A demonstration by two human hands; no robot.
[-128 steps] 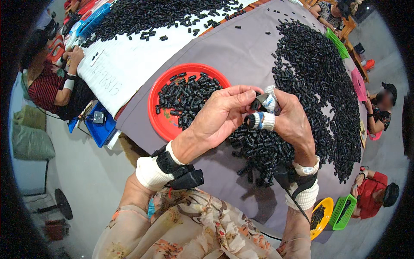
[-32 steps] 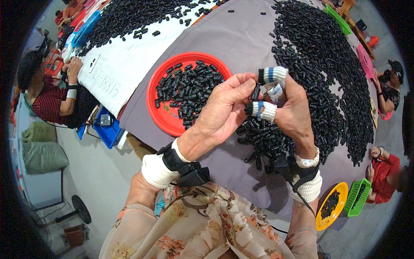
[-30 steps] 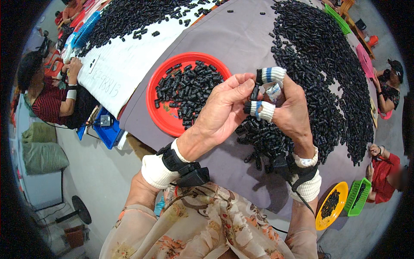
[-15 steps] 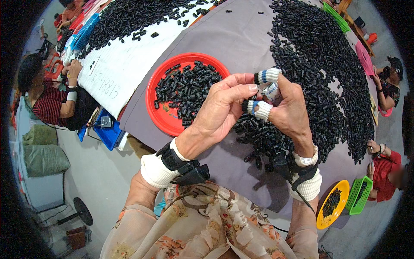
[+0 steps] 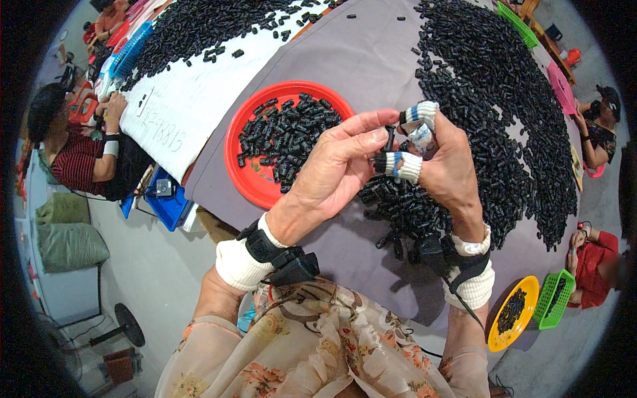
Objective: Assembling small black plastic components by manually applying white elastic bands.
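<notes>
In front of my chest, both hands are raised and meet over the table. Thumb and fingers of my left hand (image 5: 335,162) pinch a small black cylindrical plastic part (image 5: 389,138). My right hand (image 5: 453,169) curls in from the other side, its thumb and forefinger in striped knitted finger sleeves (image 5: 402,166) closed around the same spot. A crumpled white-and-blue wrapping (image 5: 421,138) shows between those fingers; what lies under it is hidden. Left of my hands, a red round tray (image 5: 232,142) holds many similar black parts.
A large heap of black parts (image 5: 491,99) spreads over the grey cloth (image 5: 332,60) to the right. Another heap (image 5: 199,30) lies on white sheeting at far left. A yellow plate (image 5: 531,292) and green basket (image 5: 544,315) stand lower right. Other people sit around the table.
My left fingertips have shifted slightly, and the black part now shows upright between the hands. The person in red at right has moved their hands.
</notes>
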